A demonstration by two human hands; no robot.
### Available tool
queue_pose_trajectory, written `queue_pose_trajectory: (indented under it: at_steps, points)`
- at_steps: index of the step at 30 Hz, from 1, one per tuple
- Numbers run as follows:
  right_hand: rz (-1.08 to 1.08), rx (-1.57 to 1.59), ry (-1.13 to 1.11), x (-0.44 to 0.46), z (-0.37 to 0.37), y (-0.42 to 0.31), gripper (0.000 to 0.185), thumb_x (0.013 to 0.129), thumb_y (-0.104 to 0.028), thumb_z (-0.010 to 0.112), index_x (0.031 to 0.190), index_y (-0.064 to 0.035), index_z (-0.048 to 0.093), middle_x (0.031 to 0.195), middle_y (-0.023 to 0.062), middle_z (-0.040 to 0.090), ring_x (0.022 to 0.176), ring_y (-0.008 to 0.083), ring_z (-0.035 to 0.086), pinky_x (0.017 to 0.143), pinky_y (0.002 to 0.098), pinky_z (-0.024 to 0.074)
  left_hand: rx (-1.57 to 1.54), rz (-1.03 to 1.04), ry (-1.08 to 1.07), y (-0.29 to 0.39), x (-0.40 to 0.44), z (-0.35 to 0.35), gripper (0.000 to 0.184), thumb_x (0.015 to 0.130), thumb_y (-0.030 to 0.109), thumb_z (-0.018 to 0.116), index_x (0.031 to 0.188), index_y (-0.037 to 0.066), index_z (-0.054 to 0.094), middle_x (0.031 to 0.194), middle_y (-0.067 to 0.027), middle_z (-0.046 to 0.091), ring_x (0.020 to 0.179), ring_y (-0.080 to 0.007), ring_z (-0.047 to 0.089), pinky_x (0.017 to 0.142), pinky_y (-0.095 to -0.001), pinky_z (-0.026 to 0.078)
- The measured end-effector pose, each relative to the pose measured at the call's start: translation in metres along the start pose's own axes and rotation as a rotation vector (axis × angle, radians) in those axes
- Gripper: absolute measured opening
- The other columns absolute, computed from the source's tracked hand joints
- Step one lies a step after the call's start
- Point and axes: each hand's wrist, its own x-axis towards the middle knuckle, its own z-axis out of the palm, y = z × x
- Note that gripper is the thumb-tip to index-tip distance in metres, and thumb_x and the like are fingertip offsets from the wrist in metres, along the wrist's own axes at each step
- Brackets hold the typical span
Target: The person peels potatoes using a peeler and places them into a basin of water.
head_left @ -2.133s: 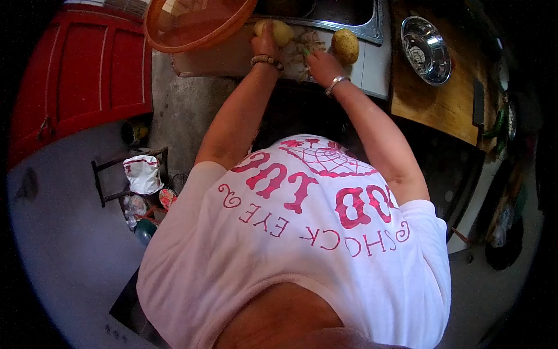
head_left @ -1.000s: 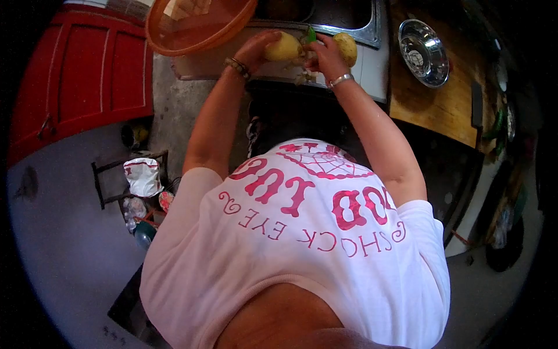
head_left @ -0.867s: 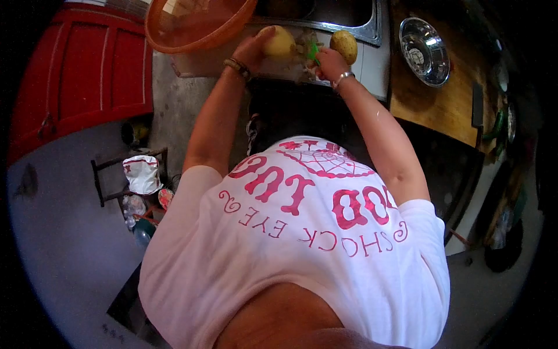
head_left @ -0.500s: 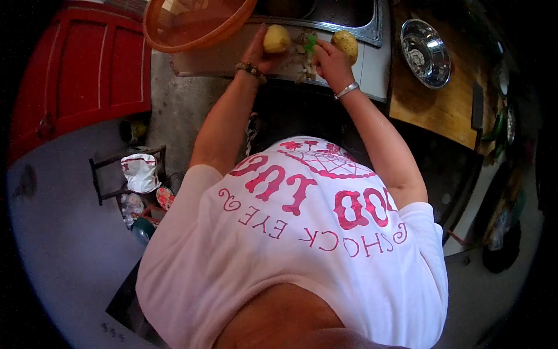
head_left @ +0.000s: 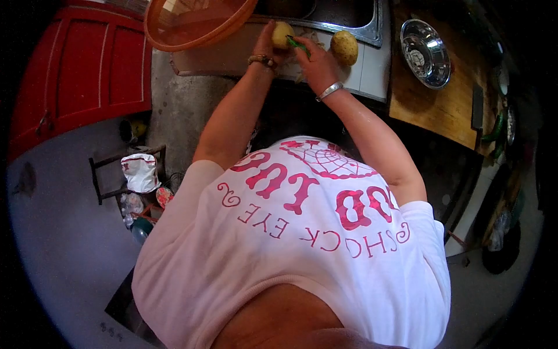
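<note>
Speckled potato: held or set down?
Set down: the speckled potato sits on the counter; the right hand grips a green tool, the left hand another potato.

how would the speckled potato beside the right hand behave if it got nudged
The speckled potato would probably roll or wobble, given its rounded sides. Its even, plump outline suggests it is firm and would likely keep its shape when pushed or gripped.

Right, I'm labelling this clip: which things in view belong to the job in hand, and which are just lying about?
Job in hand:
pale potato, in the left hand
green tool, in the right hand
spotted potato, probably

Apparently lying about:
white bag
orange basin, untouched
metal bowl, untouched
</note>
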Motion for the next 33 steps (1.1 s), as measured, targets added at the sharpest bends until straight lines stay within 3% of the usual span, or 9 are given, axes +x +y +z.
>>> queue_pose_trajectory:
  at_steps: [6, 13, 16, 18, 21, 22, 26, 28, 33]
  points:
    - [-0.144, -0.234, 0.110, -0.004, 0.019, -0.002, 0.029, 0.088, -0.027, 0.048, 0.111, -0.0105, 0.056, 0.098, 0.0175, 0.060, 0.088, 0.0358, 0.058, 0.073, 0.0463, 0.0478, -0.060, 0.064, 0.057, -0.006, 0.007, -0.002, 0.046, 0.080, 0.042, 0.061, 0.111, 0.010, 0.049, 0.103, -0.0105, 0.054, 0.090, -0.0264, 0.055, 0.068, -0.0420, 0.048]
    - [0.087, -0.175, -0.087, -0.022, 0.027, -0.016, 0.029, 0.088, -0.021, 0.047, 0.113, -0.0089, 0.054, 0.095, 0.0202, 0.061, 0.085, 0.0402, 0.057, 0.072, 0.0460, 0.0462, 0.095, 0.222, 0.074, -0.009, 0.018, -0.004, 0.041, 0.082, 0.043, 0.054, 0.101, 0.007, 0.054, 0.095, -0.0081, 0.057, 0.079, -0.0237, 0.055, 0.064, -0.0364, 0.047]
    - [-0.025, -0.066, 0.081, -0.027, 0.042, -0.001, 0.030, 0.088, -0.021, 0.048, 0.114, -0.0078, 0.053, 0.090, 0.0200, 0.061, 0.077, 0.0365, 0.059, 0.068, 0.0431, 0.0470, -0.010, 0.146, 0.121, -0.001, 0.010, 0.006, 0.041, 0.082, 0.042, 0.053, 0.102, 0.007, 0.053, 0.096, -0.0081, 0.056, 0.080, -0.0236, 0.055, 0.065, -0.0375, 0.046]
    - [0.107, 0.150, 0.144, -0.021, 0.041, 0.014, 0.030, 0.089, -0.022, 0.048, 0.115, -0.0064, 0.052, 0.078, 0.0144, 0.060, 0.061, 0.0244, 0.057, 0.058, 0.0343, 0.0460, -0.031, 0.112, 0.153, 0.000, 0.017, 0.005, 0.040, 0.082, 0.042, 0.053, 0.103, 0.008, 0.053, 0.097, -0.0082, 0.056, 0.082, -0.0237, 0.055, 0.066, -0.0388, 0.046]
    - [0.219, 0.338, 0.116, -0.006, 0.029, 0.018, 0.033, 0.089, -0.025, 0.047, 0.116, -0.0068, 0.052, 0.084, 0.0176, 0.063, 0.075, 0.0350, 0.060, 0.065, 0.0399, 0.0474, -0.191, 0.065, 0.120, -0.004, 0.030, -0.002, 0.040, 0.083, 0.042, 0.052, 0.107, 0.010, 0.051, 0.099, -0.0090, 0.056, 0.087, -0.0246, 0.054, 0.069, -0.0423, 0.046]
    - [0.455, 0.670, -0.017, -0.005, 0.017, 0.008, 0.033, 0.089, -0.025, 0.047, 0.114, -0.0040, 0.053, 0.078, 0.0171, 0.063, 0.073, 0.0345, 0.060, 0.065, 0.0388, 0.0469, -0.168, 0.033, 0.097, -0.002, 0.025, -0.002, 0.040, 0.083, 0.042, 0.052, 0.107, 0.011, 0.051, 0.100, -0.0090, 0.055, 0.088, -0.0252, 0.053, 0.070, -0.0435, 0.046]
    - [0.363, 0.516, -0.002, -0.003, 0.020, 0.008, 0.031, 0.089, -0.024, 0.047, 0.112, -0.0040, 0.054, 0.082, 0.0192, 0.062, 0.076, 0.0357, 0.060, 0.066, 0.0415, 0.0467, -0.134, 0.064, 0.114, -0.002, 0.019, 0.001, 0.040, 0.083, 0.044, 0.052, 0.106, 0.011, 0.050, 0.099, -0.0086, 0.055, 0.086, -0.0253, 0.054, 0.070, -0.0427, 0.047]
    - [0.047, 0.170, 0.124, -0.004, 0.023, 0.009, 0.030, 0.090, -0.024, 0.046, 0.112, -0.0049, 0.053, 0.090, 0.0203, 0.062, 0.082, 0.0369, 0.059, 0.069, 0.0444, 0.0463, -0.110, 0.035, 0.123, -0.004, 0.019, -0.003, 0.045, 0.085, 0.049, 0.046, 0.108, 0.011, 0.051, 0.099, -0.0082, 0.056, 0.084, -0.0241, 0.055, 0.066, -0.0410, 0.049]
    - [-0.031, -0.028, 0.129, -0.012, 0.025, -0.005, 0.030, 0.090, -0.025, 0.045, 0.112, -0.0069, 0.053, 0.099, 0.0199, 0.060, 0.088, 0.0384, 0.058, 0.074, 0.0467, 0.0460, -0.106, -0.003, 0.111, -0.001, 0.000, 0.009, 0.052, 0.086, 0.054, 0.040, 0.111, 0.010, 0.051, 0.098, -0.0066, 0.057, 0.085, -0.0209, 0.056, 0.061, -0.0354, 0.051]
